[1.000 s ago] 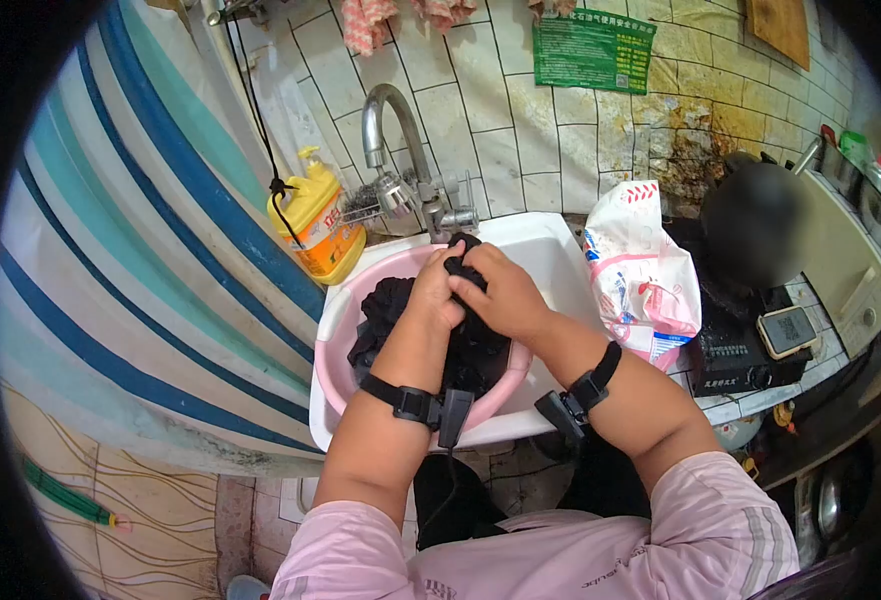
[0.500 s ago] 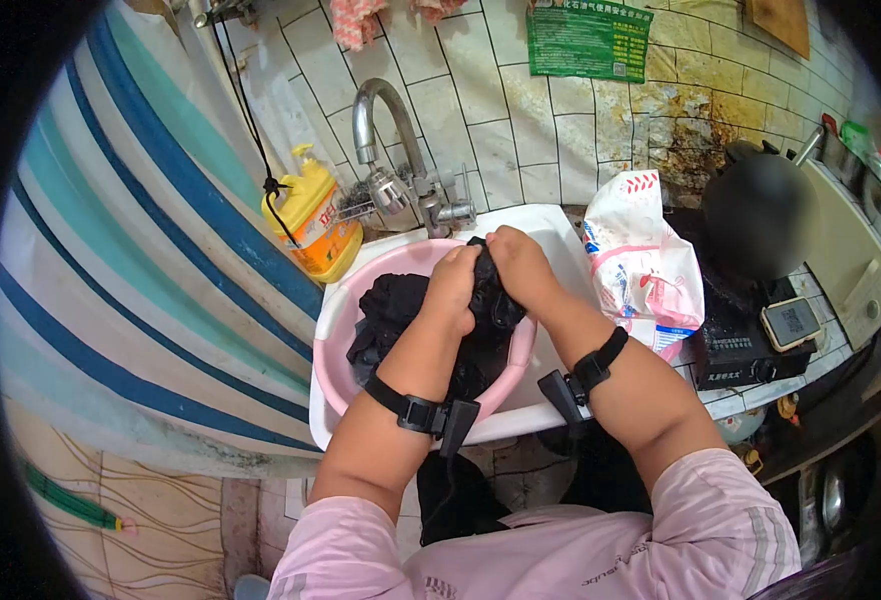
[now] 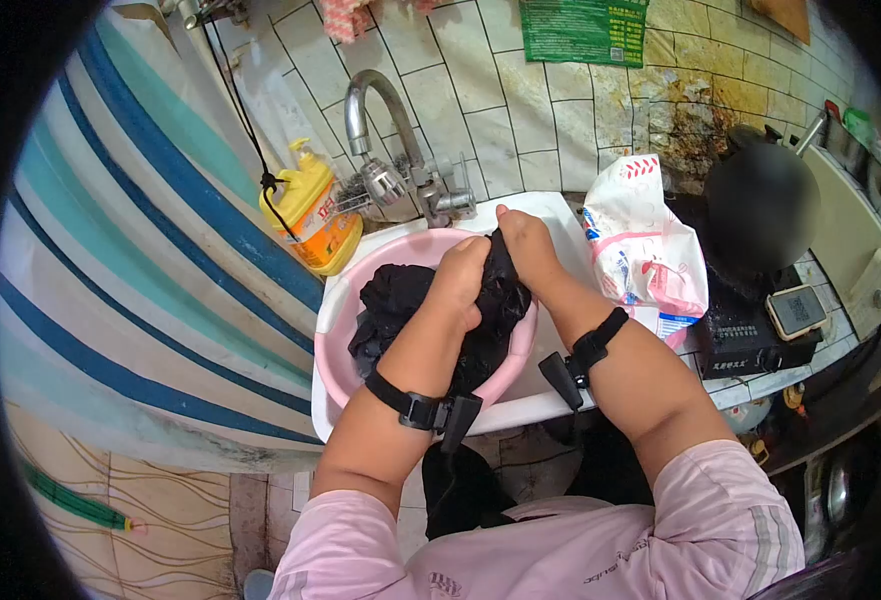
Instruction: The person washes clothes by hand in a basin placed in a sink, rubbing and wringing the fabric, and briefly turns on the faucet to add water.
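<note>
Dark wet-looking cloth lies bunched in a pink basin that stands in the white sink. My left hand is closed on a raised part of this cloth at the basin's right side. Right beside it, my right hand grips the same cloth near the basin's back right rim, thumb up. Most fingertips of both hands are hidden by the hands and the fabric. The metal faucet stands just behind the basin, and no water is seen running from it.
A yellow soap bottle stands left of the faucet, next to a striped curtain. Right of the sink are a white and pink bag, a black stove with a dark round pan, and a phone.
Both hands have shifted slightly, with the right hand turned a little and its thumb raised. The cloth between them has moved a little. The whole view has shifted slightly.
</note>
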`<action>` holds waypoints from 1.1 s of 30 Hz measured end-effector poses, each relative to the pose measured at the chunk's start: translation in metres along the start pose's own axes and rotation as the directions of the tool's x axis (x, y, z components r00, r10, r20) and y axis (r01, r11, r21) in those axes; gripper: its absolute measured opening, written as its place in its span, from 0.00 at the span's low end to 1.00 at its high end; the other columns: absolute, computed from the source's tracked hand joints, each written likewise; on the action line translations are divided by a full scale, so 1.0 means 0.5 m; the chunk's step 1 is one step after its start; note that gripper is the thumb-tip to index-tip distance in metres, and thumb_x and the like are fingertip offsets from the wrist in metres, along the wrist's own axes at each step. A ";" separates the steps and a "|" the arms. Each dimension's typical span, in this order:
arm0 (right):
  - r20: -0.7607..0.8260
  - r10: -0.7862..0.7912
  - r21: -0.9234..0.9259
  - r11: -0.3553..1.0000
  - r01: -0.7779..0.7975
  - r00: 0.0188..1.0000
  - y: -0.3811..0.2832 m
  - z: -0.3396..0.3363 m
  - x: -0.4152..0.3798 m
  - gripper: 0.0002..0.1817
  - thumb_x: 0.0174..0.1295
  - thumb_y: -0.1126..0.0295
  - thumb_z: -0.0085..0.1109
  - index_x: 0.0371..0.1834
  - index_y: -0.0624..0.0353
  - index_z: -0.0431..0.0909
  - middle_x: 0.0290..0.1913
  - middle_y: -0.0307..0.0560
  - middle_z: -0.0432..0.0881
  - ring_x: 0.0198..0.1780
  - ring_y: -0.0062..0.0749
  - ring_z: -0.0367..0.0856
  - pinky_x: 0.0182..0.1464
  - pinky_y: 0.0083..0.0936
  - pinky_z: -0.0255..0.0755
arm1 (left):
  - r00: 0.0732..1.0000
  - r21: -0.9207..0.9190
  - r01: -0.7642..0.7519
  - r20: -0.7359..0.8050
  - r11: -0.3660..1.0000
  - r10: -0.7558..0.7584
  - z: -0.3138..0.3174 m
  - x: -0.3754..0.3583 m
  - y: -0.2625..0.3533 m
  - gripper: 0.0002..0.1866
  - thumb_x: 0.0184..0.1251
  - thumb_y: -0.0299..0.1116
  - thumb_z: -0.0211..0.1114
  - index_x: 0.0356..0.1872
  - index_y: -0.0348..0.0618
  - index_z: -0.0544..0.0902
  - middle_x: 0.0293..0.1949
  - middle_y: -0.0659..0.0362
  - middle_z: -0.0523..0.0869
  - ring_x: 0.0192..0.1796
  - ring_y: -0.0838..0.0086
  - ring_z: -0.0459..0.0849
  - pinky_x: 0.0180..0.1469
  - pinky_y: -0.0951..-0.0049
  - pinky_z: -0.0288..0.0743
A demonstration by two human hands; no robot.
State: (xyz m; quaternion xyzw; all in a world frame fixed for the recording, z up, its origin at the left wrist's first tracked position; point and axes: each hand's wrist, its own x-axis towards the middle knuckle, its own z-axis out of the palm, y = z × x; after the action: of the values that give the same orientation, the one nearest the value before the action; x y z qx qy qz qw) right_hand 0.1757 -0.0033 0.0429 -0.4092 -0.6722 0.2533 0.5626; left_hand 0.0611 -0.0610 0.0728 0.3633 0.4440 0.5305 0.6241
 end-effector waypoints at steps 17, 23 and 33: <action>0.352 0.124 0.536 0.786 -0.308 0.928 -0.051 0.002 -0.031 0.13 0.62 0.66 0.61 0.42 0.62 0.71 0.35 0.41 0.75 0.38 0.20 0.71 0.40 0.21 0.68 | 0.951 -0.255 -0.124 -0.307 0.959 0.041 -0.202 0.168 -0.008 0.13 0.67 0.38 0.50 0.46 0.45 0.75 0.48 0.43 0.78 0.48 0.57 0.81 0.49 0.47 0.78; 0.143 -0.040 0.240 0.971 0.004 0.989 -0.052 0.028 -0.050 0.14 0.63 0.67 0.58 0.45 0.65 0.67 0.38 0.58 0.78 0.41 0.40 0.78 0.45 0.33 0.71 | 0.976 -0.253 -0.072 -0.216 0.965 0.016 -0.055 0.015 0.048 0.20 0.65 0.53 0.60 0.45 0.48 0.76 0.40 0.54 0.82 0.43 0.64 0.83 0.44 0.54 0.79; -0.036 0.064 -0.162 0.984 -0.069 0.997 -0.069 0.020 -0.013 0.18 0.59 0.58 0.58 0.33 0.66 0.74 0.28 0.69 0.77 0.35 0.65 0.76 0.36 0.45 0.70 | 0.995 -0.170 -0.100 -0.026 0.980 0.097 -0.023 0.037 -0.027 0.13 0.69 0.39 0.53 0.42 0.41 0.78 0.35 0.53 0.84 0.35 0.65 0.85 0.40 0.63 0.81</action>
State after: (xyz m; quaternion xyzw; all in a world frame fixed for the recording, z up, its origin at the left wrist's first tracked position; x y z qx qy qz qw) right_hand 0.1572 -0.0261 0.0646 -0.4799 -0.6681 0.2097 0.5286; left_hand 0.0557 -0.0452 0.0533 0.3252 0.3839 0.5998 0.6221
